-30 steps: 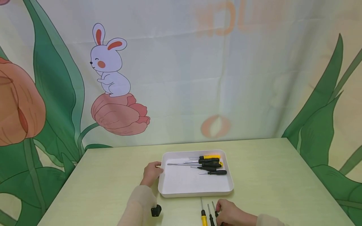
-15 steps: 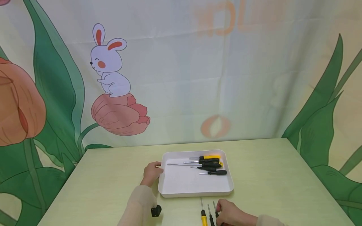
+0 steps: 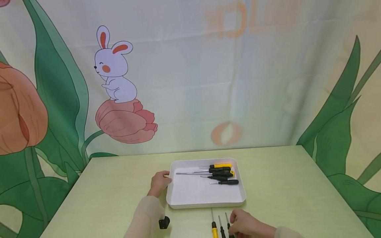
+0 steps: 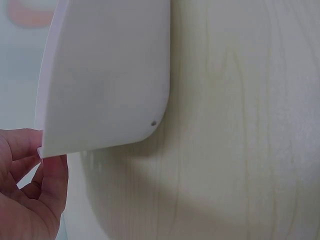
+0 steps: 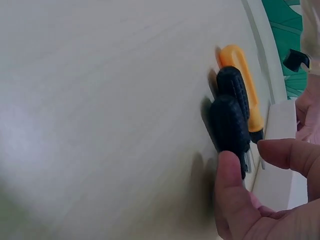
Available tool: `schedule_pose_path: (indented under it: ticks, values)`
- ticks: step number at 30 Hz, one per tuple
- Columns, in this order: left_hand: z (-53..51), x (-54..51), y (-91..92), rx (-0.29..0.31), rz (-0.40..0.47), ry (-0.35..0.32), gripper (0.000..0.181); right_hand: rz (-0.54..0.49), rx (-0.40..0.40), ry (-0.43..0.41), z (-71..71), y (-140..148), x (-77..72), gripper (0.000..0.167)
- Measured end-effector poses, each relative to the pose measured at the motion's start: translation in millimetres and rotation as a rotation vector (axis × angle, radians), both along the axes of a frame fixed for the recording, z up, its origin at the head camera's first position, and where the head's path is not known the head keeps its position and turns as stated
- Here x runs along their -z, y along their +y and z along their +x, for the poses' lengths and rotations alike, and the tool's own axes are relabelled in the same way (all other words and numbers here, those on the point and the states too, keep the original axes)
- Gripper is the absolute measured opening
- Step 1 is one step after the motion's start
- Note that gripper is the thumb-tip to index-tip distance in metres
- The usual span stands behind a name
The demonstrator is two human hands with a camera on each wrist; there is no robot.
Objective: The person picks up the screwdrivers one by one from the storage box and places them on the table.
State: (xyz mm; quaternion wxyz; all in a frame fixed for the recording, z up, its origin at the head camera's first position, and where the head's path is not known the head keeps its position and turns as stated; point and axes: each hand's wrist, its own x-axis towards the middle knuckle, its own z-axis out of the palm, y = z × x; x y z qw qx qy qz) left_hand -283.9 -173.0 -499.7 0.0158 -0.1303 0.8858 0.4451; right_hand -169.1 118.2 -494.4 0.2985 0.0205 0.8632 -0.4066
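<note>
My left hand [image 3: 159,182] pinches the left rim of a white tray [image 3: 190,195]; the left wrist view has thumb and fingers at the tray's corner [image 4: 100,115]. Several screwdrivers [image 3: 221,173] with black or yellow handles lie in the tray's far right part. In front of it, a yellow-handled screwdriver [image 3: 214,230] and two black-handled ones lie side by side, tips toward the tray. My right hand [image 3: 247,224] is at the rightmost black screwdriver [image 5: 227,122]. One fingertip meets its handle near the shaft, while another finger stands apart across a gap.
The pale wood-look table [image 3: 291,188] extends around the tray. A printed curtain [image 3: 184,86] with a rabbit and tulips hangs behind its far edge. A small black block [image 3: 164,222] sits at my left wrist.
My right hand has shifted slightly right, and more of the rightmost black screwdriver shows beside it. Its tip lies a little farther right than a second ago. My left hand and the tray stay put.
</note>
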Motion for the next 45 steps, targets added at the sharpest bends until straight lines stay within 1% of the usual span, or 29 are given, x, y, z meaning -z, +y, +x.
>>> schedule_pose_path:
  ticks: [3, 5, 8, 12, 18, 22, 24, 26, 29, 31, 33, 37, 42, 45]
  values:
    - [-0.3, 1.1, -0.6, -0.003, 0.001, -0.001, 0.033, -0.016, -0.004, -0.009, -2.9, 2, -5.0, 0.018]
    - [-0.7, 2.0, -0.9, -0.006, 0.004, -0.002, 0.033, -0.045, -0.004, -0.006, -5.0, 4, -9.2, 0.017]
    - [-1.1, 2.8, -1.3, -0.007, 0.009, -0.002, 0.033, -0.067, -0.002, -0.011, -8.6, 4, -20.9, 0.015]
    - [-1.2, 3.1, -1.6, -0.004, 0.004, 0.0, 0.033, -0.07, 0.003, 0.002, -16.9, 3, -36.2, 0.015]
    - [-1.0, 1.7, -1.5, -0.005, 0.005, 0.0, 0.033, -0.116, 0.019, 0.118, -29.8, 2, -53.8, 0.019]
    - [0.0, 0.8, -1.3, -0.002, 0.0, 0.002, 0.033, -0.12, -0.006, 0.218, -40.3, 0, -58.7, 0.022]
    - [0.3, 0.6, -1.5, 0.003, 0.002, 0.001, 0.033, -0.089, -0.032, 0.285, -45.6, -2, -57.9, 0.022]
    - [-0.1, 1.4, -1.5, 0.003, 0.004, -0.002, 0.033, -0.036, -0.066, 0.368, -50.2, -4, -54.5, 0.024]
    - [-0.4, 1.5, -1.8, 0.0, 0.007, -0.006, 0.033, 0.081, -0.125, 0.488, -55.9, -7, -46.1, 0.032]
    - [-0.7, 1.7, -1.9, -0.002, 0.001, -0.007, 0.033, 0.165, -0.161, 0.544, -59.5, -9, -38.8, 0.038]
    - [-1.1, 1.8, -2.1, -0.001, -0.003, -0.007, 0.033, 0.24, -0.199, 0.588, -62.9, -10, -31.7, 0.044]
    - [-1.7, 2.6, -2.4, 0.002, -0.008, -0.007, 0.033, 0.359, -0.241, 0.653, -70.5, -10, -19.4, 0.047]
    - [-2.2, 3.1, -2.3, -0.002, -0.003, -0.007, 0.033, 0.482, -0.291, 0.749, -79.1, -10, -8.3, 0.045]
    - [-2.4, 3.7, -2.4, -0.004, 0.002, -0.005, 0.032, 0.533, -0.318, 0.79, -83.3, -9, -2.2, 0.043]
